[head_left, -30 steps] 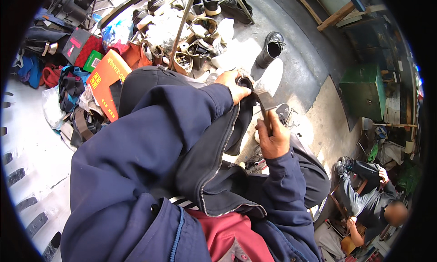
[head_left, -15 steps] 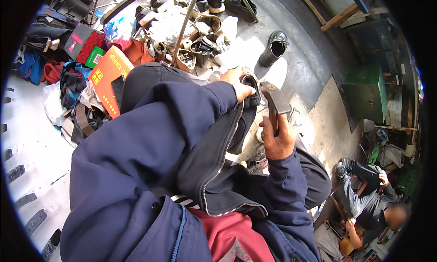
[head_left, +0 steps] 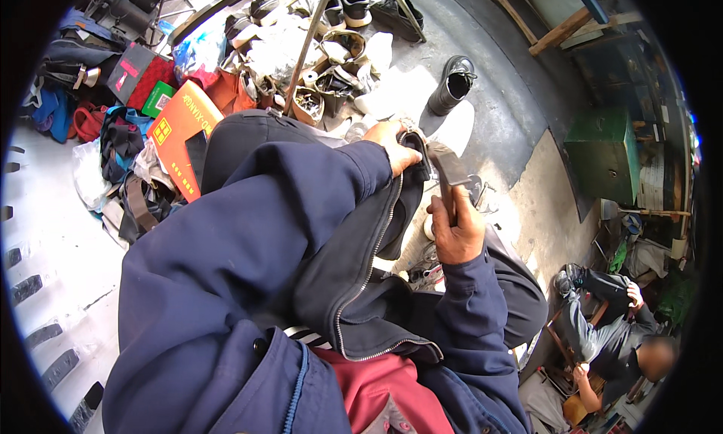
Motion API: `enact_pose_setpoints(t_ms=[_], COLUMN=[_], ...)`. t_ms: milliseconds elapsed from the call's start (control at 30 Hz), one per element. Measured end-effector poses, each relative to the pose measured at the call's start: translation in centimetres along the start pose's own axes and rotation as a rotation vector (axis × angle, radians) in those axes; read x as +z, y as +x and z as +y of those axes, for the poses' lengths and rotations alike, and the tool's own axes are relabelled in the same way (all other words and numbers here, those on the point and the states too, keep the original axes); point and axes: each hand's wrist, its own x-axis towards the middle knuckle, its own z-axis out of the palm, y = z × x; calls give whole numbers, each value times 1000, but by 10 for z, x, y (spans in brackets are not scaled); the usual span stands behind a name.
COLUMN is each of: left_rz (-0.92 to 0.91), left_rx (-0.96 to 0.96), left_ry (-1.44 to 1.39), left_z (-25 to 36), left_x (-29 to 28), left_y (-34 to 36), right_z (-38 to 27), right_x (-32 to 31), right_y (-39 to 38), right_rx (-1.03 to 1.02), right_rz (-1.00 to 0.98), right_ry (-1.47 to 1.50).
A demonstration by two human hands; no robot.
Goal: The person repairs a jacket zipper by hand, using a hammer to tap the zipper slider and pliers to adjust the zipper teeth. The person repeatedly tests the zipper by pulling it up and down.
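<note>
In front of my knees my left hand (head_left: 392, 148) grips what looks like a black shoe (head_left: 414, 146), thumb bent over its edge. Fingers and sleeve hide much of it. My right hand (head_left: 458, 227) is wrapped around a hammer (head_left: 449, 169), whose dark metal head is up against or just beside the shoe's right side; I cannot tell whether they touch. A single black lace-up shoe (head_left: 452, 87) rests on the floor beyond my hands.
Several shoes (head_left: 343, 46) and scraps lie piled at the far side, with a thin metal leg (head_left: 310, 42) before them. An orange box or bag (head_left: 188, 125) is on the left among bags. A green cabinet (head_left: 602, 151) stands at right, and another person (head_left: 606, 336) sits lower right.
The hammer head has shifted slightly left and down, closer to the shoe, as my right hand tilted it. My left hand keeps its hold, its thumb slightly lower.
</note>
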Motion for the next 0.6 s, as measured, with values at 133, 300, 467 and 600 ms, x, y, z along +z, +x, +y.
enact_pose_setpoints(t_ms=[133, 300, 467, 600], left_rz=[10, 48, 42, 72], left_rx=[-27, 16, -17, -72], left_ry=[-61, -35, -15, 1], left_z=[7, 3, -1, 1], left_x=[1, 1, 1, 2], left_y=[-4, -3, 1, 0], right_z=[0, -1, 6, 8], right_x=[-2, -7, -6, -6], right_y=[1, -5, -5, -7], right_rx=[2, 71, 14, 16], right_rz=[-36, -49, -65, -53], right_ry=[12, 14, -42, -14])
